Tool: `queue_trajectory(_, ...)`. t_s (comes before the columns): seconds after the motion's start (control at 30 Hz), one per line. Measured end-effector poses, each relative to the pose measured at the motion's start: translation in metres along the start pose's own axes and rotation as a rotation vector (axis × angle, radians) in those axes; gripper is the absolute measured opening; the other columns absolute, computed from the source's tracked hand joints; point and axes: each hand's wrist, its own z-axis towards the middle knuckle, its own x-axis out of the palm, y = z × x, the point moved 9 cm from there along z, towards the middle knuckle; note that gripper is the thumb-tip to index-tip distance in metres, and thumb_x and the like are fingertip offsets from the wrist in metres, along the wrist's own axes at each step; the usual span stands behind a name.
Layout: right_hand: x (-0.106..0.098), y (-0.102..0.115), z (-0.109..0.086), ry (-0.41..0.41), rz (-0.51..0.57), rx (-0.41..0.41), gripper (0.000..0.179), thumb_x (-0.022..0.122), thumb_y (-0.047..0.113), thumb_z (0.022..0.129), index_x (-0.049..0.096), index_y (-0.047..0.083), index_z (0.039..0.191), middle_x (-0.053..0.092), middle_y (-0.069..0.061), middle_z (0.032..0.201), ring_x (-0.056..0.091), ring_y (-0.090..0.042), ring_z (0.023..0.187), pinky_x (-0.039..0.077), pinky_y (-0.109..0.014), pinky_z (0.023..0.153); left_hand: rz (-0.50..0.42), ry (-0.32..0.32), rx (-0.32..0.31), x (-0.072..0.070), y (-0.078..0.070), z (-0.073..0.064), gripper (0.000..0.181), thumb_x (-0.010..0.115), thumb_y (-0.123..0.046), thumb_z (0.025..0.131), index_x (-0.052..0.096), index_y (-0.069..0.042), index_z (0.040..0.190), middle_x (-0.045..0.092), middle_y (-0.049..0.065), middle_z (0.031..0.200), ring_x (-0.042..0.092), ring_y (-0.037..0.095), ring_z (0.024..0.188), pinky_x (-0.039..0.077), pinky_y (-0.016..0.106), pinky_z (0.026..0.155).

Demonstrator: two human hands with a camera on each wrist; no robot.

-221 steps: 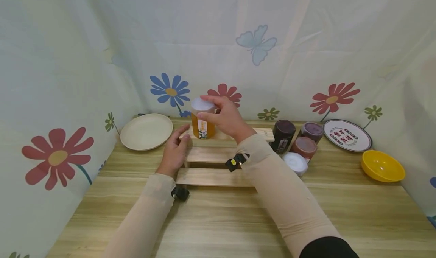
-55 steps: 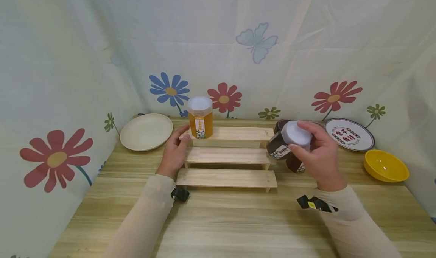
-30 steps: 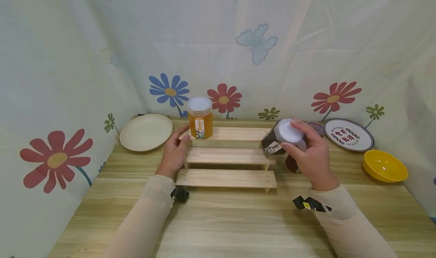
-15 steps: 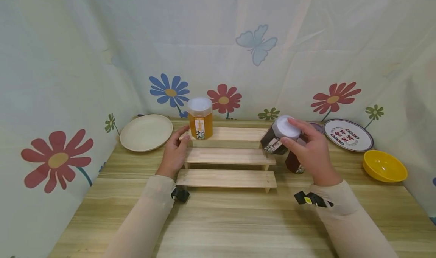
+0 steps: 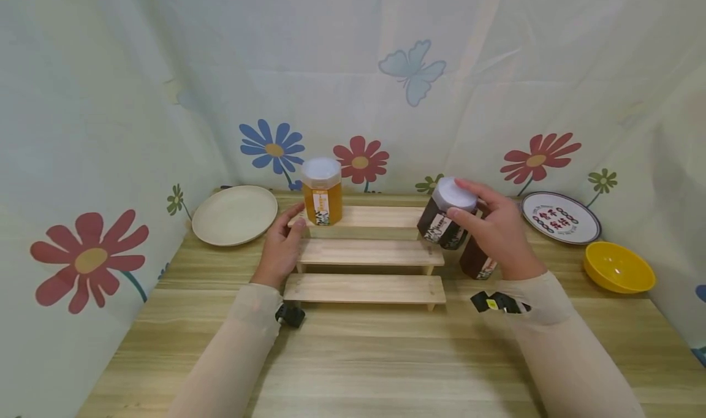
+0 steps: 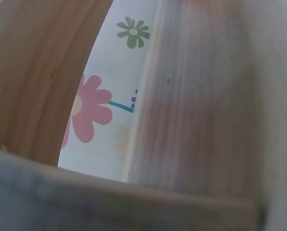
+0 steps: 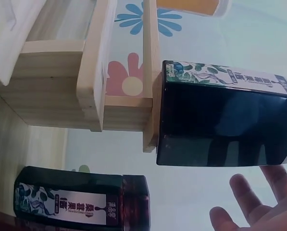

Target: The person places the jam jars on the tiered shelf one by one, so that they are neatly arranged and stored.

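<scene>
My right hand [image 5: 499,234] grips a dark jar [image 5: 438,222] by its white lid, tilted beside the right end of the top board of a three-step wooden rack [image 5: 364,289]. In the right wrist view, the base of the held jar [image 7: 225,115] is close against the top board; contact is unclear. An amber jar [image 5: 322,206] with a white lid stands upright at the top board's left end. There my left hand [image 5: 281,249] holds the board's edge, thumb in front. The left wrist view shows only close-up boards [image 6: 196,106].
Behind the right hand, partly hidden, are a reddish-brown jar [image 5: 477,260] and another dark jar [image 7: 71,197]. A patterned plate [image 5: 579,228] and a yellow bowl [image 5: 620,269] lie further right. At the left, a cream plate [image 5: 234,216] leans near the curtain.
Since the oldest frame, the right hand has let go of the amber jar and taken the dark jar. Lately it has carried that jar left and slightly up toward the rack. The left hand has stayed put.
</scene>
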Motion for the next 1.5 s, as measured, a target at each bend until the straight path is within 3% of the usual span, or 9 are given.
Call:
queue_trajectory(0.17,0.005,-0.003,0.007,0.030,0.038,0.038,0.061,0.078,0.021,0.097,0.057,0.017,0.155,0.055,-0.017,0.151,0.059,-0.023,0.117,0.053,-0.015,0.084,0.006,-0.011,0.022,-0.001,0.007,0.002,0.049,0.048,-0.032,0.114,0.046,-0.020,0.161,0.055,0.013,0.150,0.058,0.039,0.113,0.045,0.025,0.082)
queue_trajectory(0.33,0.011,-0.003,0.014,0.054,0.100,0.063,0.060,0.076,0.018,0.098,0.056,0.015,0.155,0.052,-0.017,0.151,0.056,-0.024,0.120,0.052,-0.016,0.088,0.020,-0.019,0.035,-0.001,0.005,0.001,0.048,0.049,-0.033,0.114,0.048,-0.020,0.160,0.056,0.010,0.150,0.059,0.035,0.111,0.047,0.025,0.083)
queue_trajectory(0.63,0.022,0.002,0.028,0.071,0.228,0.011,0.053,0.073,0.008,0.098,0.059,0.005,0.149,0.053,-0.017,0.146,0.057,-0.021,0.115,0.054,-0.018,0.087,0.023,-0.024,0.043,-0.002,0.002,0.001,0.048,0.049,-0.032,0.114,0.048,-0.018,0.160,0.059,0.014,0.144,0.060,0.034,0.109,0.047,0.026,0.082)
queue_trajectory(0.9,0.031,0.001,0.037,0.114,0.220,0.012,0.053,0.073,0.011,0.099,0.058,0.008,0.150,0.051,-0.015,0.151,0.053,-0.025,0.119,0.052,-0.018,0.091,0.007,-0.016,0.044,-0.001,0.004,0.001,0.048,0.049,-0.032,0.114,0.048,-0.018,0.159,0.058,0.014,0.145,0.059,0.040,0.112,0.047,0.025,0.081)
queue_trajectory(1.33,0.042,-0.001,0.050,0.186,0.268,-0.010,0.052,0.068,0.004,0.099,0.057,0.005,0.150,0.050,-0.015,0.149,0.056,-0.020,0.117,0.052,-0.020,0.091,0.017,-0.022,0.046,-0.001,0.003,0.001,0.048,0.051,-0.034,0.113,0.049,-0.021,0.159,0.060,0.015,0.141,0.060,0.036,0.110,0.047,0.024,0.083)
queue_trajectory(1.5,0.047,-0.001,0.054,0.218,0.293,-0.015,0.052,0.067,0.002,0.099,0.056,0.002,0.150,0.050,-0.014,0.148,0.056,-0.019,0.118,0.052,-0.021,0.092,0.003,-0.005,0.001,0.000,-0.015,-0.008,0.048,0.048,-0.024,0.114,0.046,-0.013,0.161,0.058,0.022,0.142,0.057,0.046,0.116,0.046,0.024,0.082)
